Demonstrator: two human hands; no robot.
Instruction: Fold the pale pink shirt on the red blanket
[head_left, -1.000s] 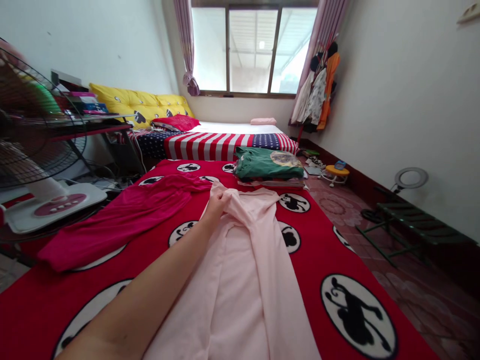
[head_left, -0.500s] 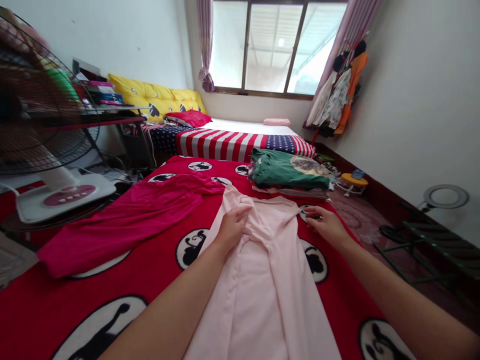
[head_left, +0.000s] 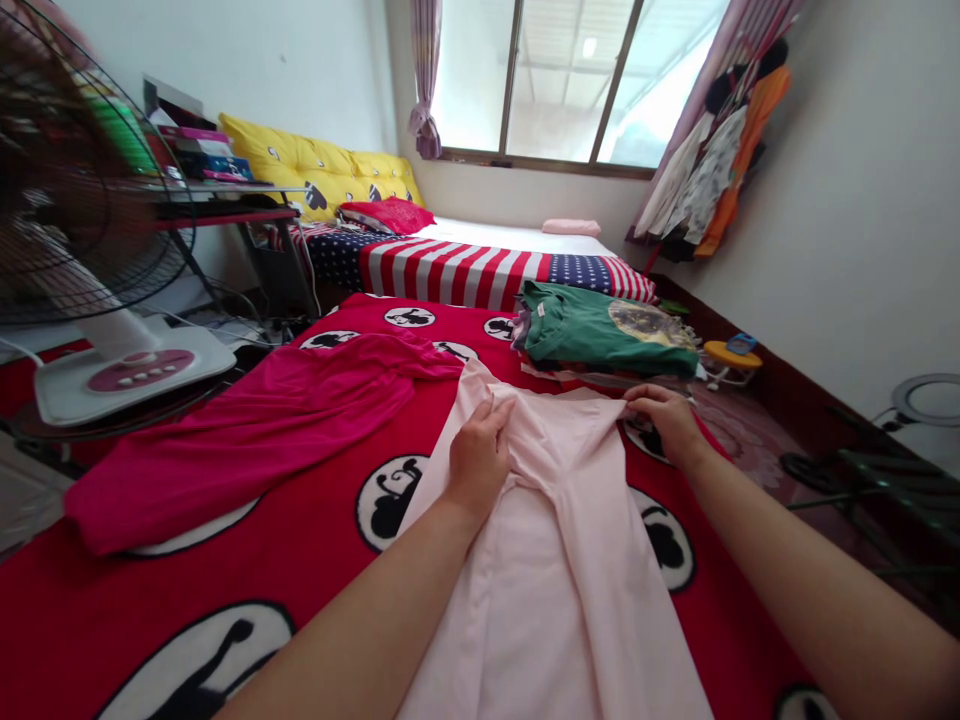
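Observation:
A pale pink garment (head_left: 547, 560) lies lengthwise on a red blanket (head_left: 225, 560) printed with black-and-white round figures. My left hand (head_left: 478, 455) presses on the garment's upper left part, fingers curled into the cloth near the shoulder. At the garment's upper right corner, my right hand (head_left: 667, 420) pinches the fabric edge. A magenta garment (head_left: 247, 420) lies spread to the left. A stack of folded clothes with a green shirt on top (head_left: 607, 335) sits just beyond my right hand.
A standing fan (head_left: 82, 230) is at the left, beside a low table with books (head_left: 202, 160). Behind lie a flag-striped mattress (head_left: 480, 270), yellow cushions (head_left: 315, 175) and a window. Clothes hang at the right wall (head_left: 712, 170). A dark rack (head_left: 885, 480) stands on the floor at right.
My right hand came into view and moved up to the garment's upper right corner. My left hand slid down from the collar onto the upper left part. The view shifted left.

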